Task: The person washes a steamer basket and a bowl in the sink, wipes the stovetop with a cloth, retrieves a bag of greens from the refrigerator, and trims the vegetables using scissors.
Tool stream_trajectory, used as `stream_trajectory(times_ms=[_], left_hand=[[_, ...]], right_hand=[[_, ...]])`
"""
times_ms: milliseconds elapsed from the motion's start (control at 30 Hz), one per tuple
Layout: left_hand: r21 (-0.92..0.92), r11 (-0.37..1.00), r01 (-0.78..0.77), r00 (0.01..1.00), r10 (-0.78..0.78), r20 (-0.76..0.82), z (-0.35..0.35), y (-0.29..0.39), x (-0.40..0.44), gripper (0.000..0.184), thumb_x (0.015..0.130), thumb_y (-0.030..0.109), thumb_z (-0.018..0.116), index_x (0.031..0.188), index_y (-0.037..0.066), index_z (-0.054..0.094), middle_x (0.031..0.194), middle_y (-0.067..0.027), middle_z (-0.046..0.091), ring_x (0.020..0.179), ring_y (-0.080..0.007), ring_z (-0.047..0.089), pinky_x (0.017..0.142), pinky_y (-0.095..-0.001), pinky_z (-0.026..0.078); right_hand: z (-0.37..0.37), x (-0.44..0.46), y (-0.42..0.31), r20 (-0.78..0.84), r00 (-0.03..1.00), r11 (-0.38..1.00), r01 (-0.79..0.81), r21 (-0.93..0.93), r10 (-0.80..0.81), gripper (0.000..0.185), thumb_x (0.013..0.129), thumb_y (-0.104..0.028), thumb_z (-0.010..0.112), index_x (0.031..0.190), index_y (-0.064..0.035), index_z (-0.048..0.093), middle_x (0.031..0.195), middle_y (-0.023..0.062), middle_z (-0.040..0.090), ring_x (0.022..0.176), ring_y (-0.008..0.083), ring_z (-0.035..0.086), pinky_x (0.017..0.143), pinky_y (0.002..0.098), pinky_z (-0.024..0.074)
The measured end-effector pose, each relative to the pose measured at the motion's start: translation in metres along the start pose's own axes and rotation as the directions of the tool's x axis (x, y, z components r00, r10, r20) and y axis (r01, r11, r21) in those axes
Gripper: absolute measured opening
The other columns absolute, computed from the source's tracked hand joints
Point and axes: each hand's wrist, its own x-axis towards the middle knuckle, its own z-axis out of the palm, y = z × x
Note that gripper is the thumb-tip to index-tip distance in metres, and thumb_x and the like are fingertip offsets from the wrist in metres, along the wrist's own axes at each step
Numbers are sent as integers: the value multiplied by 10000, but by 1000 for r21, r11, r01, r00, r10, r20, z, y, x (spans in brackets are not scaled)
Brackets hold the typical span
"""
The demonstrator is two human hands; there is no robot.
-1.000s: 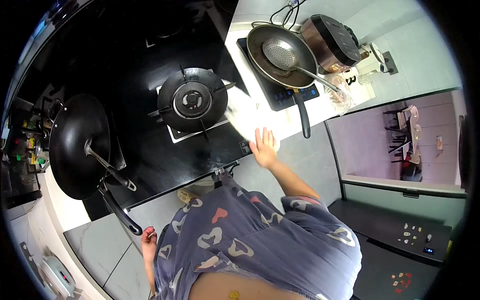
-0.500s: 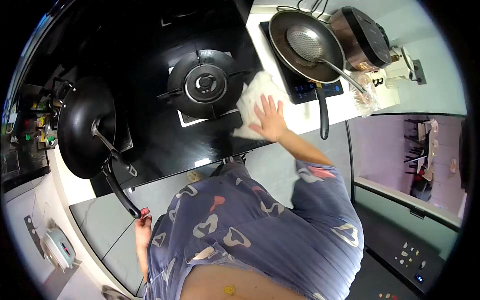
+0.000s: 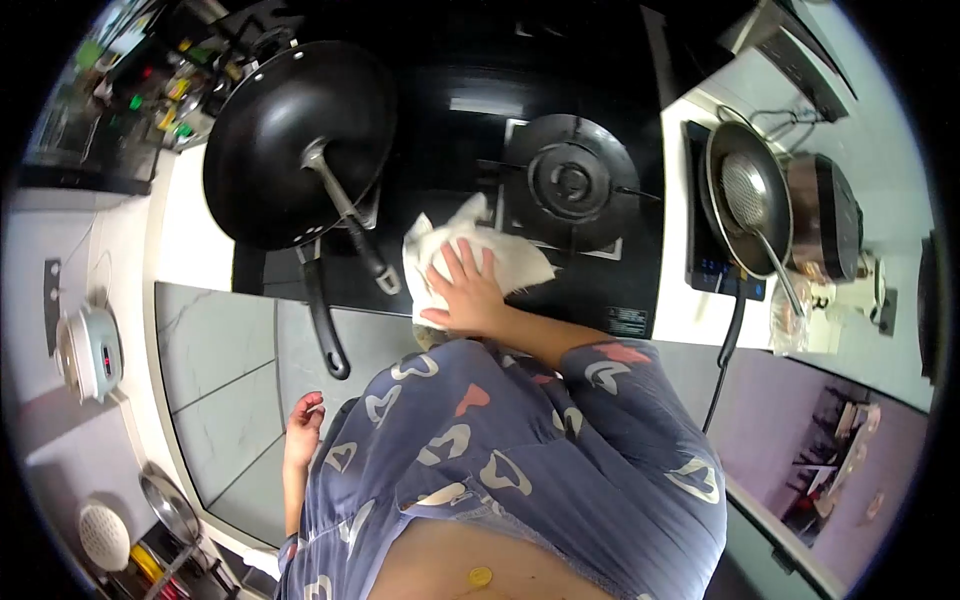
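Observation:
My right hand (image 3: 468,290) lies flat on a white cloth (image 3: 515,260), fingers spread, pressing it against the black glass cooktop (image 3: 580,292) near its front edge. The cloth sits between the big black wok and the right burner (image 3: 571,181). My left hand (image 3: 304,425) hangs beside my body, below the wok's handle, with its fingers loosely curled and nothing seen in them. The black wok (image 3: 270,130) rests on the left side of the cooktop, a metal utensil with a black handle (image 3: 366,245) lying in it.
On the right counter, a smaller pan (image 3: 777,225) holding a skimmer (image 3: 743,188) stands on an induction plate (image 3: 700,240). Behind it is a rice cooker (image 3: 822,215), with a plastic bag (image 3: 789,326) nearby. Bottles and jars (image 3: 180,100) stand at the far left.
My right hand has slid the cloth leftward across the cooktop, from the right counter's edge to beside the wok. The view has turned and shifted. My left hand stays low at my side.

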Motion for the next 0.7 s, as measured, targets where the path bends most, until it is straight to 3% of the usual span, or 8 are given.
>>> stream_trajectory(times_ms=[67, 133, 233, 333, 367, 467, 533, 700], left_hand=[[147, 987, -58, 998, 60, -12, -2, 19, -9, 302, 913, 1, 540, 1211, 38, 564, 1125, -10, 591, 927, -84, 530, 857, -230, 419], [114, 983, -141, 989, 146, -37, -23, 3, -9, 298, 910, 11, 545, 1206, 38, 565, 1107, -8, 594, 921, -84, 531, 847, -231, 423], [92, 980, -178, 983, 182, -40, -38, -9, 3, 289, 909, 23, 551, 1197, 37, 567, 1087, -5, 595, 900, -82, 532, 829, -230, 427], [104, 982, -156, 988, 157, -2, -32, 6, 0, 281, 906, 32, 554, 1187, 39, 573, 1077, -3, 595, 880, -81, 534, 808, -233, 434], [134, 979, -152, 988, 150, 27, -31, 9, 3, 280, 906, 30, 550, 1185, 43, 575, 1075, -3, 595, 875, -84, 537, 803, -234, 436], [180, 970, -164, 983, 146, 108, -22, 21, 20, 276, 907, 33, 549, 1181, 44, 577, 1065, -4, 598, 864, -89, 543, 795, -235, 439], [196, 954, -226, 967, 196, 162, -10, 28, 36, 273, 907, 36, 553, 1179, 38, 576, 1062, -10, 602, 854, -86, 544, 795, -232, 439], [286, 916, -281, 935, 194, 298, 25, 55, 68, 245, 910, 36, 551, 1153, 39, 584, 942, 20, 595, 785, -61, 513, 721, -231, 428]], right_hand=[[5, 39, -18, 48, 999, 1000, 18, 11, -19, 786, 797, -660, 548, 1380, -140, 460, 1483, 248, 298, 1404, 446, 162, 1027, 693, 171], [24, 71, -38, 131, 991, 997, -34, 64, 26, 863, 783, -670, 561, 1426, -120, 390, 1512, 258, 243, 1422, 461, 118, 1060, 707, 94], [75, 102, -54, -16, 998, 977, 63, 202, -61, 922, 747, -723, 536, 1435, -129, 383, 1537, 250, 185, 1427, 482, 71, 1073, 706, 32], [78, 116, -74, -114, 977, 984, 178, -13, -178, 832, 781, -745, 451, 1434, -232, 398, 1545, 233, 176, 1417, 463, 121, 1080, 680, 63], [73, 111, -73, -68, 981, 982, 185, 44, -182, 795, 802, -724, 449, 1425, -233, 412, 1538, 227, 202, 1414, 444, 142, 1079, 674, 81], [25, 69, -61, 81, 994, 991, 67, 115, -76, 674, 836, -637, 520, 1378, -238, 484, 1511, 116, 329, 1421, 357, 203, 1098, 642, 99], [21, 17, -40, -7, 1000, 994, -26, 103, 27, 681, 840, -619, 533, 1405, -248, 450, 1538, 70, 297, 1439, 313, 195, 1121, 608, 95], [-41, -120, 31, 157, 917, 929, -350, -120, 366, 694, 897, -560, 501, 1493, -274, 291, 1581, 80, 192, 1457, 321, 157, 1148, 570, 76]])
